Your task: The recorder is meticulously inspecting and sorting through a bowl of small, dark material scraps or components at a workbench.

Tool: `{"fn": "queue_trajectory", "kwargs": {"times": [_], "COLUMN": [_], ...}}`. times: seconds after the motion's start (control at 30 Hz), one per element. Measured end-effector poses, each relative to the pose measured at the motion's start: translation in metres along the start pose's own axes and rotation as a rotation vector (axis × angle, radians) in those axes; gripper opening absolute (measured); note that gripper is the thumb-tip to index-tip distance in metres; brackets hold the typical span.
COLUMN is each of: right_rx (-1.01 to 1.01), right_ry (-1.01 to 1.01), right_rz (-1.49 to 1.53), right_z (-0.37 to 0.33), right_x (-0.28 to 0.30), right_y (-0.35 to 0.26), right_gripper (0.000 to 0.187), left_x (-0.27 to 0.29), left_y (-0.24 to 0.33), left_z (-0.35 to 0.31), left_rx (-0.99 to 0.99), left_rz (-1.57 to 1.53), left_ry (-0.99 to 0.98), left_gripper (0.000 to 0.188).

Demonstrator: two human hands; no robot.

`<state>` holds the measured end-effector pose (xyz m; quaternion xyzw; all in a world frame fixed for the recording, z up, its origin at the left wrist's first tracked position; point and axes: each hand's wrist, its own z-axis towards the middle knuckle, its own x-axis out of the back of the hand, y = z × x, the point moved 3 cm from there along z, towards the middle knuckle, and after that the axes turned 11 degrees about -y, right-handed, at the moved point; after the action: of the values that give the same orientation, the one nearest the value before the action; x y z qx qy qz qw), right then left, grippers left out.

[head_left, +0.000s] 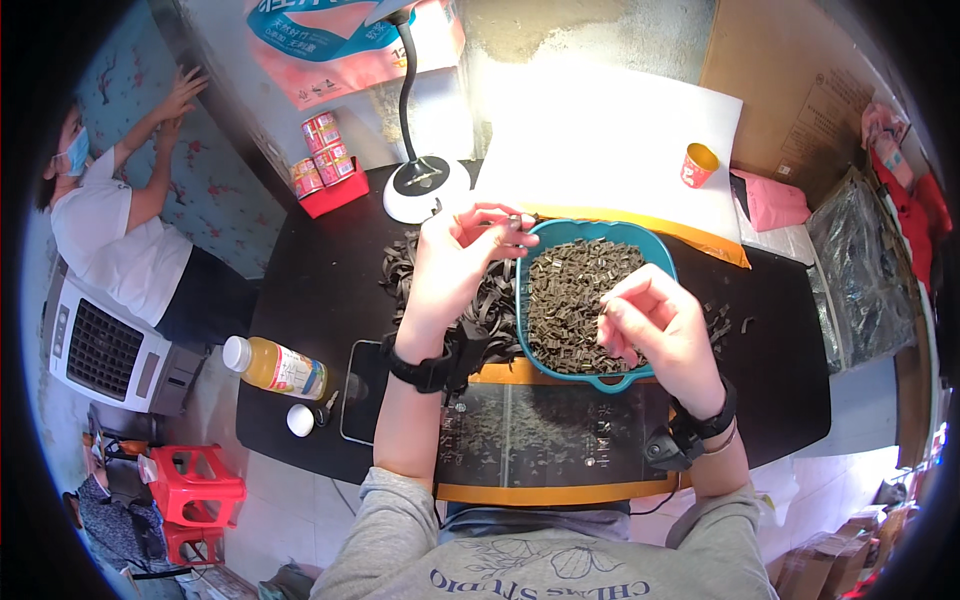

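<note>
left hand (468,243) pinches a dark sliver (515,221), right hand (665,328) curled, contents unclear, over stubby bits (572,305) in a rounded teal tub (652,243).

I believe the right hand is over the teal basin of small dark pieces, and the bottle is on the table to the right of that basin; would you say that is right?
Not quite: the bottle is on the table to the left of the teal basin, as the head view shows. The right hand is indeed over the basin of small dark pieces.
</note>
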<state>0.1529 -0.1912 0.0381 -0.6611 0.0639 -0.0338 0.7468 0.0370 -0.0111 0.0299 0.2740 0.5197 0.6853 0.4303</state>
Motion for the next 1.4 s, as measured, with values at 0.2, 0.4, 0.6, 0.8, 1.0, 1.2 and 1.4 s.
{"fn": "queue_trajectory", "kwargs": {"times": [0.2,0.4,0.6,0.8,1.0,1.2,1.4], "right_rx": [0.269,0.278,0.336,0.458,0.547,0.612,0.684], "right_ry": [0.006,-0.031,-0.136,-0.117,-0.108,-0.105,-0.045], "right_rz": [0.211,0.289,0.248,0.112,-0.066,-0.184,-0.212], "right_z": [0.017,0.016,0.014,0.012,0.013,0.015,0.017], "right_x": [-0.01,-0.018,-0.021,-0.022,-0.023,-0.023,-0.022], "right_y": [-0.027,-0.029,-0.029,-0.027,-0.027,-0.028,-0.029], "right_gripper": [0.008,0.01,0.022,0.024,0.024,0.025,0.026], "left_x": [-0.029,-0.044,-0.046,-0.049,-0.048,-0.051,-0.048], "left_y": [0.037,0.049,0.054,0.055,0.056,0.057,0.05], "left_z": [-0.026,-0.042,-0.047,-0.044,-0.045,-0.047,-0.045], "left_rx": [-0.213,-0.129,-0.092,-0.15,-0.17,-0.175,-0.151], "left_rz": [0.001,-0.013,0.051,0.108,0.102,0.013,-0.219], "left_ry": [-0.132,-0.118,-0.067,-0.161,-0.215,-0.227,-0.243], "left_gripper": [0.013,0.013,0.007,0.005,0.004,0.005,0.024]}}
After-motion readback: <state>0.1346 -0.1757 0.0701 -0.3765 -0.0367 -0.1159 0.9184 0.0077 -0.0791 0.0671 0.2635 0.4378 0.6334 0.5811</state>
